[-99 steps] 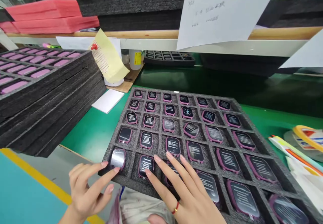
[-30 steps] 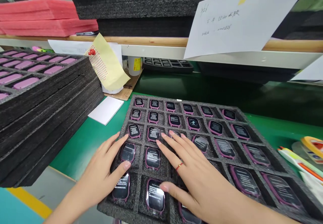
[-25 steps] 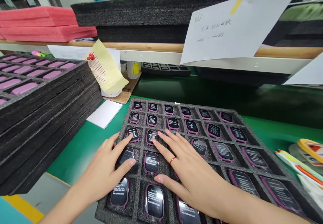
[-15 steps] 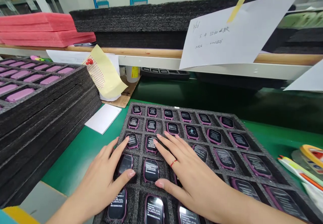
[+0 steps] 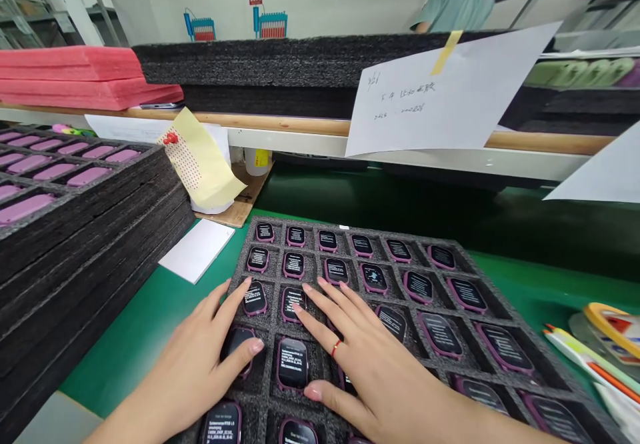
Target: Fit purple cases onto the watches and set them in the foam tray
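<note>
Your left hand (image 5: 185, 357) and right hand (image 5: 370, 357) are spreading, gripping nothing. Right index fingertip is meeting lit screen of square purple-rimmed watch (image 5: 289, 297), which is sitting in charcoal foam tray (image 5: 269, 351) on green surface (image 5: 125, 344). Keep contact light, thumbs clear of neighbouring screens.

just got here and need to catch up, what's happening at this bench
Someone's left hand and right hand rest over a dark foam tray of purple-framed watches, fingertips on or near a few screens. Most visible screens show text; one shows a watch face. Neither hand grips a watch.
</note>
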The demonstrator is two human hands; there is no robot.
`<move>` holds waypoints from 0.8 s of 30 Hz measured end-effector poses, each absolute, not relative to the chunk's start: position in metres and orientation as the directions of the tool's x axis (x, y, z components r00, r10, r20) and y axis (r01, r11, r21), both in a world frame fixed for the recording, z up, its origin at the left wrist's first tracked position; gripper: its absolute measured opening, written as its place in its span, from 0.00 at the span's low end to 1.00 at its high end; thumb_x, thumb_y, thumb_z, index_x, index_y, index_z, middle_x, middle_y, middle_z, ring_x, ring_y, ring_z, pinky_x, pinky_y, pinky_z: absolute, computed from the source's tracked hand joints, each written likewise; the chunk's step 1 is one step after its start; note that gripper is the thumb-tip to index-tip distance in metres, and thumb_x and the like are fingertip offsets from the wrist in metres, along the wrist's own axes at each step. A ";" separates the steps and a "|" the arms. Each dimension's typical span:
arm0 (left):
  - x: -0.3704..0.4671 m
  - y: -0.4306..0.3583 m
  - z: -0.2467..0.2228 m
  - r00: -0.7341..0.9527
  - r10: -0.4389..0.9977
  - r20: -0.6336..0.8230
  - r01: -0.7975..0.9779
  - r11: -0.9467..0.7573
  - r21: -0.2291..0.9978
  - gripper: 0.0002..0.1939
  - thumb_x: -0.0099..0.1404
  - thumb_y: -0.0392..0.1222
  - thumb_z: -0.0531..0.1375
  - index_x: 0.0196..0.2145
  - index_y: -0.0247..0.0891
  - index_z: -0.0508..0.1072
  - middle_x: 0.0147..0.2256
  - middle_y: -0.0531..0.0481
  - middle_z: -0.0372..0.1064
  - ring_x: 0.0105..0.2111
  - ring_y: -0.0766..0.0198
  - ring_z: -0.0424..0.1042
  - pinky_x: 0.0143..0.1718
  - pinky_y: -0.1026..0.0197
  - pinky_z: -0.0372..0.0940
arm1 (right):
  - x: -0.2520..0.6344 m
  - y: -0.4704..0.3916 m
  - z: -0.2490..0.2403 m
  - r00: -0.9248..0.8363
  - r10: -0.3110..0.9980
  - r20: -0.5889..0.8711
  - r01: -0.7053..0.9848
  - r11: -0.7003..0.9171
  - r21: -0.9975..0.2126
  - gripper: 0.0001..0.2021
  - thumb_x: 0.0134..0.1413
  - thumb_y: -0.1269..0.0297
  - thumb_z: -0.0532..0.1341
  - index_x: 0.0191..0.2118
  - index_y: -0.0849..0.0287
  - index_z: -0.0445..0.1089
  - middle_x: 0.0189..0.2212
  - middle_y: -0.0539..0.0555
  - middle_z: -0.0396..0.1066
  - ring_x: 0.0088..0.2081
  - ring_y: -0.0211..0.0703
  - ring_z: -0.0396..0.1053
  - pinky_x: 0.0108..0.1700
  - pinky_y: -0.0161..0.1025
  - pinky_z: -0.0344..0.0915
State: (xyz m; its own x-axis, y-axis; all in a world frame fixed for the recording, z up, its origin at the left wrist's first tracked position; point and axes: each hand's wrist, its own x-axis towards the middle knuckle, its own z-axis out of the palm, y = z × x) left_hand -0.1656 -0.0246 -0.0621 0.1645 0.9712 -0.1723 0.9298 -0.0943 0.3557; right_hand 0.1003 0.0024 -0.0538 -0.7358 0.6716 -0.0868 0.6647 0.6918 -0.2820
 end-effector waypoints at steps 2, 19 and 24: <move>-0.166 -0.019 -0.062 0.169 0.971 -0.171 0.928 -0.098 0.358 0.36 0.71 0.64 0.45 0.71 0.53 0.44 0.72 0.46 0.44 0.69 0.48 0.51 0.65 0.38 0.55 | 0.102 0.002 -0.053 -0.741 0.669 -0.061 0.655 0.699 -0.286 0.36 0.67 0.44 0.50 0.72 0.60 0.47 0.72 0.64 0.38 0.72 0.66 0.33 0.66 0.72 0.46; -0.164 0.019 -0.060 0.217 0.967 -0.136 0.896 -0.141 0.422 0.35 0.72 0.63 0.46 0.71 0.50 0.48 0.68 0.39 0.54 0.66 0.43 0.59 0.61 0.38 0.60 | 0.095 0.051 -0.055 -0.634 0.773 -0.032 0.735 0.590 -0.333 0.34 0.66 0.44 0.53 0.71 0.55 0.52 0.72 0.64 0.42 0.72 0.64 0.34 0.69 0.67 0.39; -0.164 0.023 -0.061 0.216 0.969 -0.123 0.894 -0.146 0.423 0.34 0.72 0.61 0.47 0.71 0.49 0.49 0.68 0.41 0.54 0.66 0.45 0.59 0.60 0.40 0.62 | 0.097 0.057 -0.056 -0.634 0.772 -0.036 0.714 0.567 -0.411 0.34 0.67 0.41 0.50 0.70 0.54 0.54 0.72 0.61 0.43 0.73 0.63 0.35 0.69 0.68 0.42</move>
